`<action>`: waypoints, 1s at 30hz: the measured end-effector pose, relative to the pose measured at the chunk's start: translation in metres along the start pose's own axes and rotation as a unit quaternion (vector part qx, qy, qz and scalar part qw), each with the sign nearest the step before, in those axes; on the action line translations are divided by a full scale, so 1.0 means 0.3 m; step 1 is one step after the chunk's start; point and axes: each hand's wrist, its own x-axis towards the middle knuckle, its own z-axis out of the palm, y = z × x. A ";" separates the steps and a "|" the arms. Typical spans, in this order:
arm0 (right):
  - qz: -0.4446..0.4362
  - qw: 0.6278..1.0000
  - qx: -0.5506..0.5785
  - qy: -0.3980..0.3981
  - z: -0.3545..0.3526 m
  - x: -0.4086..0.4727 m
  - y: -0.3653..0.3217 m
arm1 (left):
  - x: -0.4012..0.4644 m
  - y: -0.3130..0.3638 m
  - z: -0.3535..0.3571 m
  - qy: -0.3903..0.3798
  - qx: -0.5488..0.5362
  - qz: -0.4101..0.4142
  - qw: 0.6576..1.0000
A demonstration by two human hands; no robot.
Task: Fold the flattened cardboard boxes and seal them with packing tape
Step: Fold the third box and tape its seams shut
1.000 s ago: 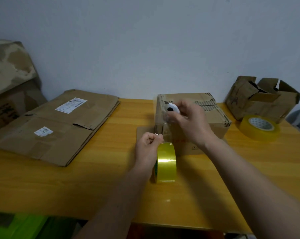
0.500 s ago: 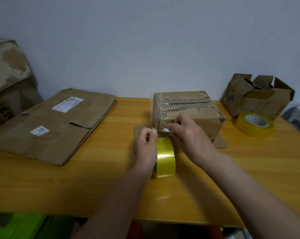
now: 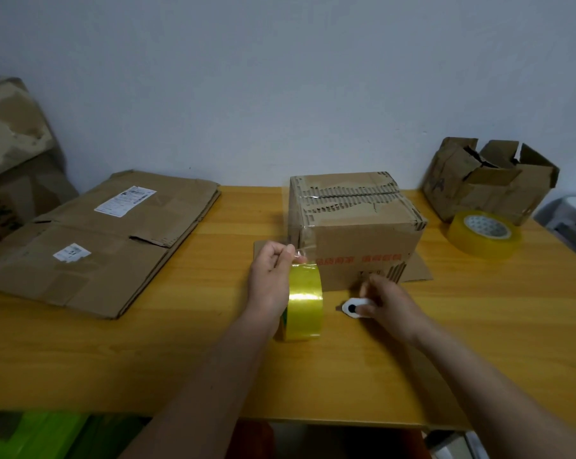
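A folded brown cardboard box (image 3: 362,240) stands in the middle of the wooden table (image 3: 147,359), with clear tape running over its top and down its left front edge. My left hand (image 3: 271,279) holds an upright yellow tape roll (image 3: 304,301) just in front of the box and pinches the loose tape end near the box's lower left corner. My right hand (image 3: 389,304) grips a small white cutter (image 3: 354,308) low over the table, right of the roll. Flattened cardboard boxes (image 3: 97,240) lie stacked at the left.
A second yellow tape roll (image 3: 483,235) lies flat at the right, in front of a torn open box (image 3: 488,180). More cardboard (image 3: 11,154) leans against the wall at far left. A flat cardboard piece (image 3: 419,270) lies under the folded box.
My right hand has dropped from the box's taped edge to the table with the cutter. The tape strip is now cut from the box. My left hand stays on the roll.
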 end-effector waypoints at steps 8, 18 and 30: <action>-0.349 0.888 -0.119 0.275 -0.115 0.052 -0.300 | 0.008 0.015 -0.027 -0.044 0.000 0.007 0.999; -0.324 0.917 -0.211 0.095 -0.111 0.191 -0.360 | 0.000 0.001 -0.115 -0.090 0.003 0.008 0.996; -0.063 0.921 0.373 0.097 0.044 -0.060 -0.296 | -0.079 0.001 -0.036 -0.031 -0.001 0.045 0.998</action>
